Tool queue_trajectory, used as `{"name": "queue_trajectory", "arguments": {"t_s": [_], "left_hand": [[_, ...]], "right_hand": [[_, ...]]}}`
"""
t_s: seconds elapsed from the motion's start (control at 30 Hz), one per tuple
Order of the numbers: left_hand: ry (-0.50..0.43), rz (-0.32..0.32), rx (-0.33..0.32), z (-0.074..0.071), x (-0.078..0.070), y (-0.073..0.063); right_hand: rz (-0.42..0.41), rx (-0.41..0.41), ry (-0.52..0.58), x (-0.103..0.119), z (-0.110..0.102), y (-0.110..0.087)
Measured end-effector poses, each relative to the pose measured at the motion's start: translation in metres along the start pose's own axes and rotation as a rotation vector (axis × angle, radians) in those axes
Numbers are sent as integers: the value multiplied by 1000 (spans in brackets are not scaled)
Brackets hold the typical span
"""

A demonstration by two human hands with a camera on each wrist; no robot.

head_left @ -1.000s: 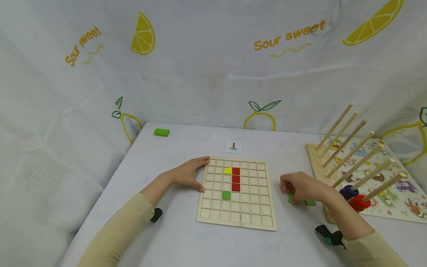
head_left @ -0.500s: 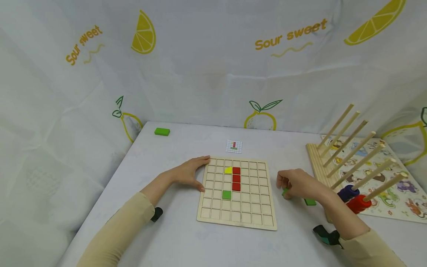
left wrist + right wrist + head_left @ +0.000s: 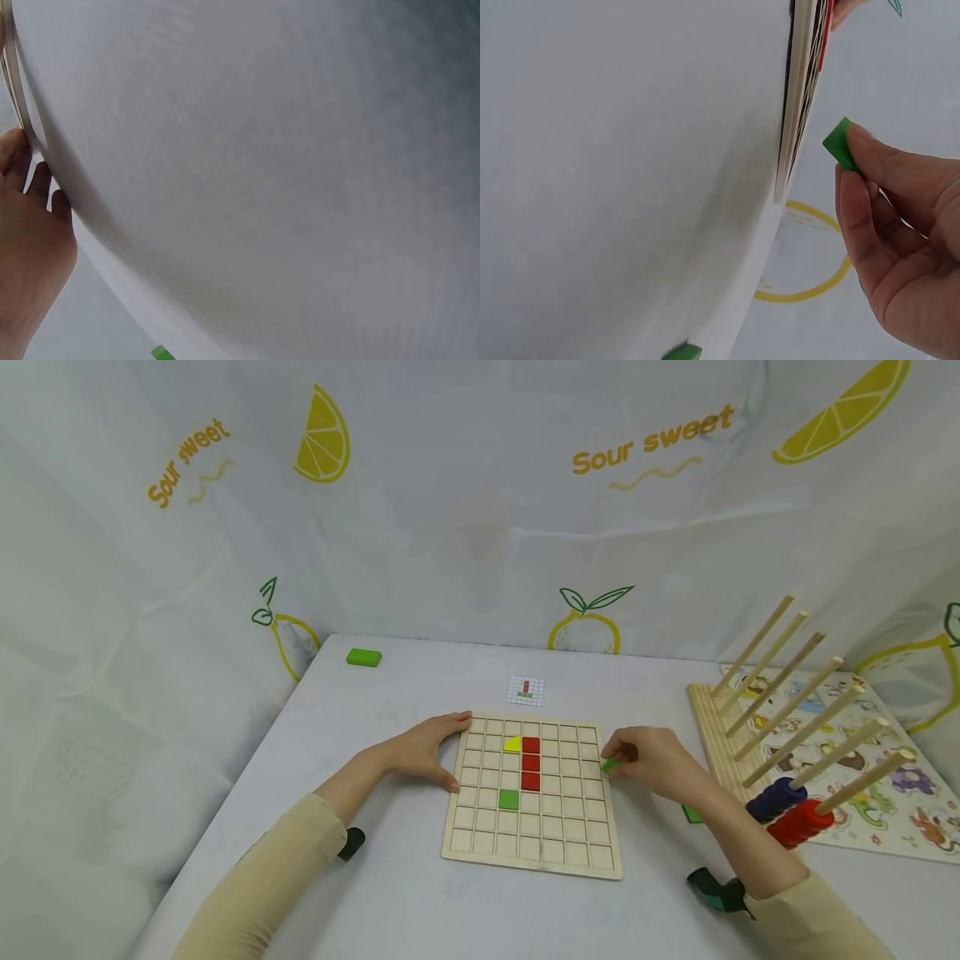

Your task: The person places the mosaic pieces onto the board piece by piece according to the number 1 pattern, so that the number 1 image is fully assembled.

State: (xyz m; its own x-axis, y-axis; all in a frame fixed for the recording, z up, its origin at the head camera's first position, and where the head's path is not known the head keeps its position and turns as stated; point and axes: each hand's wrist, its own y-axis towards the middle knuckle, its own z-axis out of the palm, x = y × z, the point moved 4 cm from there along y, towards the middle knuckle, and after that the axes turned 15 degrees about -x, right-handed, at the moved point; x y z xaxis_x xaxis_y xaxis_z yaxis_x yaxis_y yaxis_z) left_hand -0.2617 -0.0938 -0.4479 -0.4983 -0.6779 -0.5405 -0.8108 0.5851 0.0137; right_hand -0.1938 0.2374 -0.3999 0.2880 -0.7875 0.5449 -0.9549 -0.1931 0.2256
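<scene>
A wooden grid board (image 3: 551, 828) lies on the table between the hands. On it sit a yellow rounded tile (image 3: 512, 744), a column of red square tiles (image 3: 530, 762) and a green square tile (image 3: 508, 799). My left hand (image 3: 420, 750) rests against the board's left edge, its fingers at the far corner and its thumb lower down. At the board's right edge, my right hand (image 3: 652, 762) pinches another green tile (image 3: 841, 144) between thumb and fingers, raised off the table. Partly behind the right forearm lies one more green tile (image 3: 692, 815).
Beyond the board lies a small pattern card (image 3: 526, 691). A green block (image 3: 363, 657) sits at the far left. To the right stands a wooden peg rack (image 3: 705, 718) with blue and red rings, and a picture board (image 3: 885, 777) lies behind it.
My right hand has lifted the green tile from the table and carried it left to the board's right edge. The left hand and the board have stayed put.
</scene>
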Motion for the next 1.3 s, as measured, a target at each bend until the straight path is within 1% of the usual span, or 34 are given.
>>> {"name": "queue_trajectory", "arguments": {"t_s": [0.07, 0.13, 0.23, 0.33, 0.43, 0.7, 0.83, 0.97, 1.17, 1.3], "left_hand": [[-1, 2, 2, 0, 0, 0], [0, 6, 2, 0, 0, 0], [-3, 12, 2, 0, 0, 0], [0, 12, 2, 0, 1, 0], [0, 6, 5, 0, 0, 0], [-4, -4, 6, -2, -3, -1], [7, 0, 6, -2, -2, 0], [16, 2, 5, -3, -2, 0], [11, 0, 10, -3, -2, -1], [8, -4, 10, -2, -2, -1]], "right_hand": [[11, -28, 21, 3, 2, 1], [24, -36, 38, 7, 4, 3], [50, -32, 60, 11, 9, 3], [73, -22, 112, 16, 14, 4], [76, -6, 147, 22, 20, 4], [22, 57, 182, 39, 34, 6], [-17, 74, 201, 47, 40, 8], [-58, 109, 214, 54, 48, 11], [-104, 150, 169, 64, 60, 12], [-125, 162, 129, 68, 64, 11]]}}
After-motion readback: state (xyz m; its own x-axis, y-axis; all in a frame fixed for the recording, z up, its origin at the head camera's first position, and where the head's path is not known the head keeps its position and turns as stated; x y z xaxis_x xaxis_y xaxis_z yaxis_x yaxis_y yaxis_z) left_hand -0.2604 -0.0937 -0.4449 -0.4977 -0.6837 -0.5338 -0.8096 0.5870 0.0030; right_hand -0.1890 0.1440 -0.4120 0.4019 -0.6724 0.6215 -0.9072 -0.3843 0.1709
